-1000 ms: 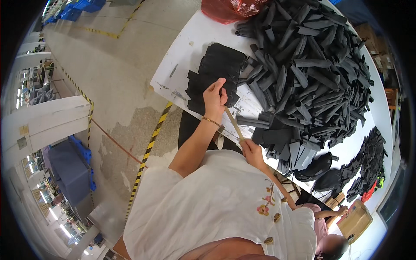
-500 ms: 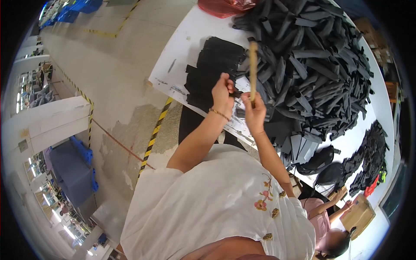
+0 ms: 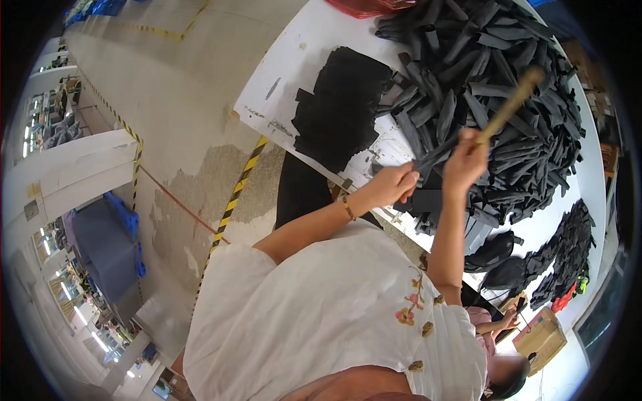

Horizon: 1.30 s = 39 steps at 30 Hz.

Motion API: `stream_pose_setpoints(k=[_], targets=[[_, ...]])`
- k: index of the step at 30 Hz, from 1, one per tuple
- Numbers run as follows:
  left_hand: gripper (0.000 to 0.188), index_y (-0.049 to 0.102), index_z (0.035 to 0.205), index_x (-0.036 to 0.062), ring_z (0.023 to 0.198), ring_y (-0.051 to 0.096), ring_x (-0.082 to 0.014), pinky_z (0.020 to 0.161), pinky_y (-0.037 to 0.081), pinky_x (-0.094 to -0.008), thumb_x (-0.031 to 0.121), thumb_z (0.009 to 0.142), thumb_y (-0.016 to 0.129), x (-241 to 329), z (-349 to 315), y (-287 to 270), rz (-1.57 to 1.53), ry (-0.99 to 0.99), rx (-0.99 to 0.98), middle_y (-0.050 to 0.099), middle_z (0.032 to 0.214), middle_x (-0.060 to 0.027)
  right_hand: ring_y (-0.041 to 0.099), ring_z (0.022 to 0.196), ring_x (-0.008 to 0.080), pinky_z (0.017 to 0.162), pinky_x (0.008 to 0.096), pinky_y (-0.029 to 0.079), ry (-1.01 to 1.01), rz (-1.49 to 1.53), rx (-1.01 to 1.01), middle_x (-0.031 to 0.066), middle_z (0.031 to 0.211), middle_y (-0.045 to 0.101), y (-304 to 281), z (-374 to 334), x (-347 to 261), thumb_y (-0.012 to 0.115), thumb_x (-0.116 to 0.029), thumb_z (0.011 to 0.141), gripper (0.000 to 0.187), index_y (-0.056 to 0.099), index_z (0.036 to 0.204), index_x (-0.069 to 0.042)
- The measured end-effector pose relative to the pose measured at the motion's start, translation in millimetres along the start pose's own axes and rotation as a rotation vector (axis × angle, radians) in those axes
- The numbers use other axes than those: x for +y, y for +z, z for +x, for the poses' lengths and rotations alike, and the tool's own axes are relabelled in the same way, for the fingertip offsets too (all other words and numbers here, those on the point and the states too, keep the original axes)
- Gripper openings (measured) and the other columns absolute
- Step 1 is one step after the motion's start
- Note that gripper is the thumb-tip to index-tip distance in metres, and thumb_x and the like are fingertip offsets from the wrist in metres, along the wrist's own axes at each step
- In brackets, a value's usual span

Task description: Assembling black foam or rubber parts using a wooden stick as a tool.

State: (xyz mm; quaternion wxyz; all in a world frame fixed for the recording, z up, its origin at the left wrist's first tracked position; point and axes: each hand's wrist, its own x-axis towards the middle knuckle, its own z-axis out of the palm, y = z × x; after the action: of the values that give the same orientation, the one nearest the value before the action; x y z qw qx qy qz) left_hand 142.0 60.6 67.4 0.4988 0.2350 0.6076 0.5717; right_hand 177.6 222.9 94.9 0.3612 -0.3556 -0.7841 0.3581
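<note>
My right hand (image 3: 466,164) is closed round a light wooden stick (image 3: 511,105), which points up and to the right over a large heap of black fabric pieces (image 3: 495,87). My left hand (image 3: 394,185) is closed at the near edge of the white table (image 3: 267,100). From its fingers a black fabric strip (image 3: 433,159) runs toward the right hand; whether the right hand grips it too is unclear. Left of the heap lies a flat, layered stack of black fabric pieces (image 3: 344,100).
A red plastic bag (image 3: 371,5) sits at the table's far edge. Black moulded cups (image 3: 495,250) and another dark pile (image 3: 568,247) lie to the right. A co-worker (image 3: 495,341) sits at lower right beside a cardboard box (image 3: 540,334). Striped floor tape (image 3: 241,187) runs at left.
Both hands have moved right, away from the flat stack. The right hand has swung farther out, and the stick has gone from upright to slanting right. A black strip now spans between the hands.
</note>
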Motion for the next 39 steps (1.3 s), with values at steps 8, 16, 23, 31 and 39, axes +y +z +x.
stream_pose_setpoints(k=[8,16,23,31,39], targets=[[0.016,0.060,0.091,0.0104,0.084,0.057,-0.0241,0.071,0.046,-0.0367,0.018,0.078,0.067,-48,-7,-87,0.828,0.405,0.487,0.059,0.084,-0.0032,0.055,0.071,0.0159,0.066,0.0309,0.046,-0.194,-0.375,0.500,0.0050,0.080,0.061,-122,218,13,0.065,-0.040,0.088,0.040,0.063,0.096,-0.001],[0.016,0.067,0.082,0.0133,0.096,0.053,-0.0209,0.082,0.042,-0.0377,0.013,0.068,0.074,-70,14,-156,0.991,0.378,0.283,0.061,0.088,-0.0006,0.063,0.074,0.0175,0.063,0.0307,0.049,-0.184,-0.218,-0.380,0.0109,0.080,0.064,-64,41,52,0.058,-0.014,0.093,0.020,0.066,0.112,-0.009],[0.015,0.071,0.085,0.0092,0.089,0.059,-0.0232,0.083,0.045,-0.0331,0.016,0.072,0.076,-38,16,-170,0.726,0.299,0.237,0.067,0.087,-0.0034,0.059,0.066,0.0267,0.057,0.0343,0.048,-0.424,-0.266,-0.668,0.0101,0.077,0.060,-64,-21,48,0.064,-0.009,0.086,0.018,0.069,0.102,-0.009],[0.013,0.072,0.086,0.0079,0.086,0.059,-0.0241,0.083,0.046,-0.0333,0.016,0.076,0.072,-43,18,-171,0.732,0.318,0.212,0.068,0.086,-0.0042,0.059,0.065,0.0245,0.052,0.0355,0.049,-0.492,-0.282,-0.670,0.0078,0.073,0.058,-58,-20,51,0.067,-0.014,0.084,0.019,0.069,0.103,-0.011],[0.013,0.073,0.084,0.0085,0.089,0.058,-0.0214,0.080,0.047,-0.0320,0.013,0.072,0.076,-31,17,-166,0.655,0.271,0.233,0.068,0.085,-0.0037,0.061,0.068,0.0264,0.054,0.0361,0.050,-0.472,-0.243,-0.681,0.0092,0.074,0.059,-58,-21,51,0.066,-0.013,0.084,0.019,0.069,0.102,-0.010]])
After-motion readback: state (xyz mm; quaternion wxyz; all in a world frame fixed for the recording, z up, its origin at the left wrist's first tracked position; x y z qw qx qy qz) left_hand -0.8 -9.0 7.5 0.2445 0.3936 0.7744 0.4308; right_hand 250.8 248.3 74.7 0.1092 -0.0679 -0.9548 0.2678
